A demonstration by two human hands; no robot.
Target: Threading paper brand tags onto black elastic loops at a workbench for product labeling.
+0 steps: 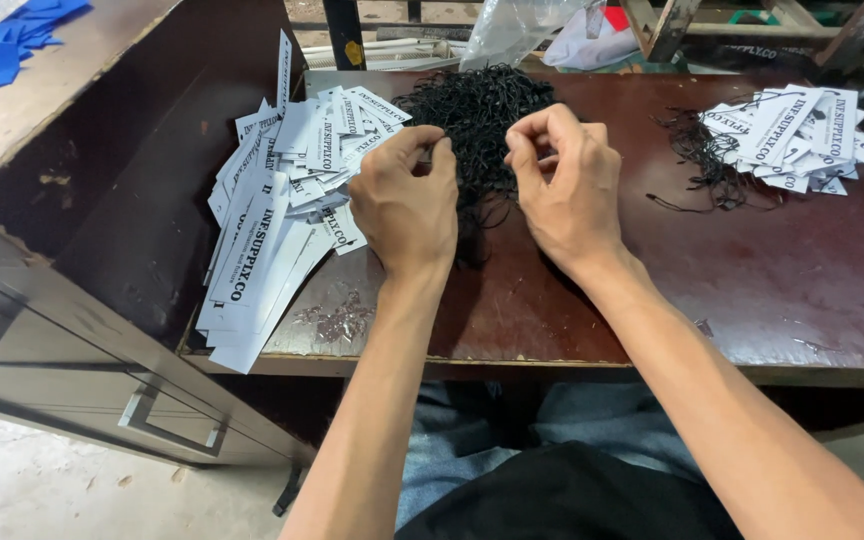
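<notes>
At the bottom centre of the frame, nearest the camera, lies the person's lap, in a black top [562, 495] and blue jeans [592, 420], with both bare forearms rising from it toward mid-frame. The left hand [407, 205] is curled, thumb and forefinger pinched together on a thin black string at the edge of the tangled heap of black strings [472, 120]. The right hand [562, 180] is curled the same way just beside it, fingertips pressed together on the strings; whether it holds one strand or several cannot be told. The two hands are close but not touching, both over the lower part of the heap, which sits at upper centre of the frame.

Left of the left hand a loose, sliding stack of white paper hang tags [272, 215] with black print fans down to the table's near left corner. At the upper right a smaller pile of the same tags, already strung [797, 135], lies with loose black cords [702, 160] trailing toward the middle.

All of this rests on a dark reddish-brown table [752, 290] with a worn, scratched top and chipped near edge. A grey-brown cabinet with metal drawer handles [152, 410] fills the left side; blue fabric scraps [12, 40] lie on its top at upper left. A clear plastic bag [522, 30] and wooden framing [672, 25] stand behind the table. Pale concrete floor [32, 480] shows at lower left.
</notes>
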